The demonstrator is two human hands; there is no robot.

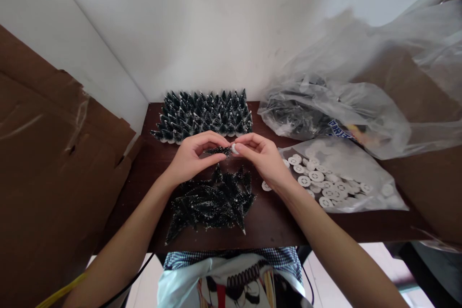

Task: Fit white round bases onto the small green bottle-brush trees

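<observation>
My left hand (pixel 199 153) pinches a small dark green bottle-brush tree (pixel 218 151) with white-speckled tips, lying sideways between thumb and fingers. Thumb and fingers of my right hand (pixel 260 154) are closed on a round white plastic base (pixel 234 148). The base meets the trunk end of the tree; whether the two are joined I cannot tell. Below my hands lies a heap of loose trees (pixel 212 202) on the dark wooden table (pixel 263 226). Behind them, rows of upright trees (pixel 205 113) stand close together on white bases.
At the right, a clear plastic bag (pixel 382 197) holds many white bases (pixel 325 183), with one loose base (pixel 266 186) near my right wrist. Another plastic bag (pixel 299 108) with dark contents lies behind it. Cardboard (pixel 54 154) stands along the left; a white wall (pixel 216 33) rises behind.
</observation>
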